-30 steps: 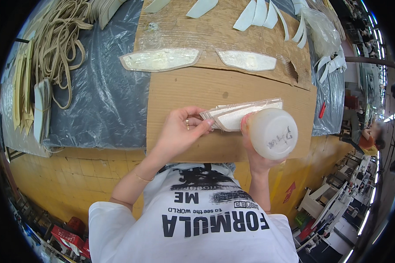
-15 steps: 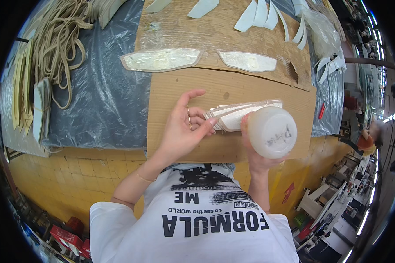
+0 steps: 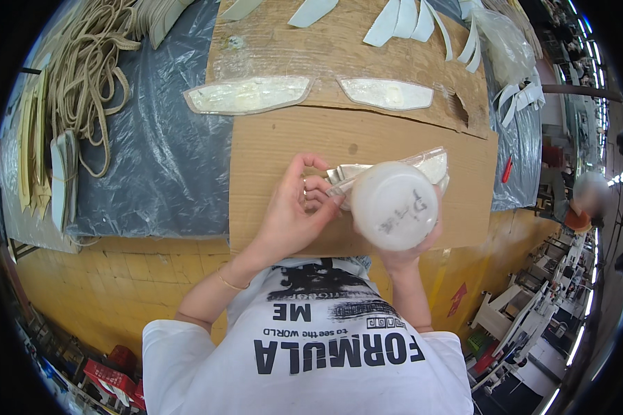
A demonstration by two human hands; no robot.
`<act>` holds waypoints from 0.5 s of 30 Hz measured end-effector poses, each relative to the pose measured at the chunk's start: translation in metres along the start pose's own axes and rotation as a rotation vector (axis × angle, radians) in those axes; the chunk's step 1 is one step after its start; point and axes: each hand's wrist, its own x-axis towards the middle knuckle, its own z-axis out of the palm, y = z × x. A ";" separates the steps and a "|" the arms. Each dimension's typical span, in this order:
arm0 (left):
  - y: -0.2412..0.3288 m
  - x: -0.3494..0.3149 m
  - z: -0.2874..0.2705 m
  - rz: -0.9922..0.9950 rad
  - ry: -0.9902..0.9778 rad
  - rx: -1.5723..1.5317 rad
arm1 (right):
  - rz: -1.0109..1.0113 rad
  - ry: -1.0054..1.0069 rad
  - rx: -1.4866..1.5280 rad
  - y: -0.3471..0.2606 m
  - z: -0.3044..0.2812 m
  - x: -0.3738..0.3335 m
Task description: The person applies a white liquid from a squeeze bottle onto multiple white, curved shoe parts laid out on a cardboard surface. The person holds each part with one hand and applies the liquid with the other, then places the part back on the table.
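Note:
My left hand [image 3: 291, 218] has its fingers closed on the left ends of a small stack of pale, shiny flat pieces [image 3: 434, 167] on the cardboard. Those ends are fanned apart, one lifted toward my thumb. In my right hand [image 3: 410, 254] is a translucent white plastic bottle [image 3: 394, 207], gripped with its round base toward me. It hides the middle of the stack and its own tip. Beyond them lie two pale curved pieces with clear borders, one on the left [image 3: 249, 93] and one on the right [image 3: 386, 94].
Brown cardboard [image 3: 277, 145] covers the work surface, torn at the right. Dark plastic sheeting [image 3: 166, 152] lies at the left, with tangled beige cord [image 3: 83, 76] and bundled strips [image 3: 64, 176]. White curved strips [image 3: 394, 21] lie at the far side. A red tool [image 3: 507, 169] rests at the right.
The bottle in my right hand has moved left along the stack. My left index finger has curled in to the stack's ends, which are now more spread and tilted.

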 end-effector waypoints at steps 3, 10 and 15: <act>-0.001 0.000 -0.001 -0.008 -0.004 0.043 | 0.136 0.112 0.095 0.011 -0.014 0.023; -0.002 0.001 0.000 0.019 -0.045 0.102 | 0.046 0.005 0.211 -0.007 -0.011 0.024; -0.005 0.000 0.002 0.100 -0.041 0.127 | 0.065 -0.111 0.092 -0.014 -0.005 0.026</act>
